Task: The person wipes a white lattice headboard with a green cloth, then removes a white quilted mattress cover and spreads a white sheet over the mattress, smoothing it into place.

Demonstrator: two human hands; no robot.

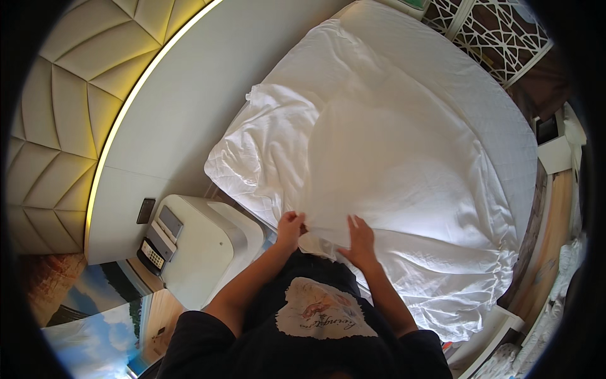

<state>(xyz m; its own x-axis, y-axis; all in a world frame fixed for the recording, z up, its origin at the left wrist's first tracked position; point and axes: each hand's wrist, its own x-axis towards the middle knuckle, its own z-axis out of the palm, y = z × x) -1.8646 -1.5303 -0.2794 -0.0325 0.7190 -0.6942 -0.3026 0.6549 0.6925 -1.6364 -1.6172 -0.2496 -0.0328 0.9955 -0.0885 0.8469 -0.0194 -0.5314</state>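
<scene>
A white bed cover point(378, 151), gathered and wrinkled along its edges, lies over a mattress point(502, 123) with a smooth white surface showing at the far and right sides. At the cover's near edge, my left hand point(290, 230) pinches the fabric between bent fingers. To its right, my right hand point(360, 239) rests at the same edge with thumb and fingers apart, holding nothing that I can see. Between the hands, a fold of the white fabric hangs close to my dark shirt. The fabric above the hands bulges slightly and looks smooth.
A rounded white bedside cabinet point(199, 237) stands left of the bed, with a telephone point(152, 256) on it. The padded headboard wall point(71, 118) with a light strip is at the left. A white lattice screen point(497, 40) stands beyond the bed.
</scene>
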